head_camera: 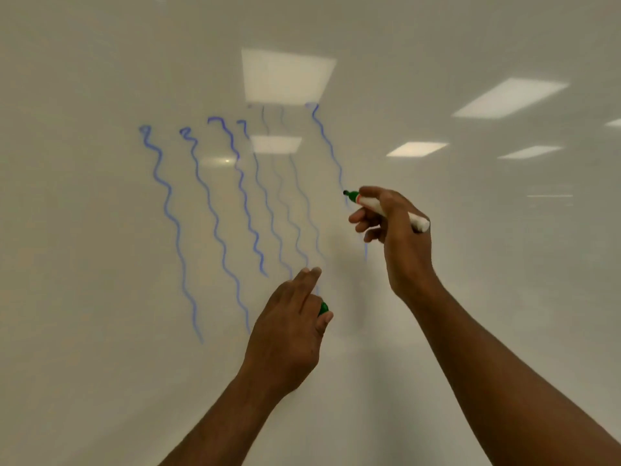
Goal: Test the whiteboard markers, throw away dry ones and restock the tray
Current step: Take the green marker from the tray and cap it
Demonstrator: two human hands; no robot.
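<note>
Whiteboard [100,230]: marked with several wavy blue lines [174,237]. Whiteboard marker [376,205], white barrel, green tip: gripped in curled fingers of right hand [396,230], tip at the board. Green cap [323,308]: pinched in left hand [289,324], two fingers extended.

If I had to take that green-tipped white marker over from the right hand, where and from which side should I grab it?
Take the green-tipped white marker by its bare white rear end, which sticks out past the right hand toward the lower right. Come from the right, away from the white whiteboard: the front of the barrel is covered by the fingers, and the tip sits at the board.
</note>
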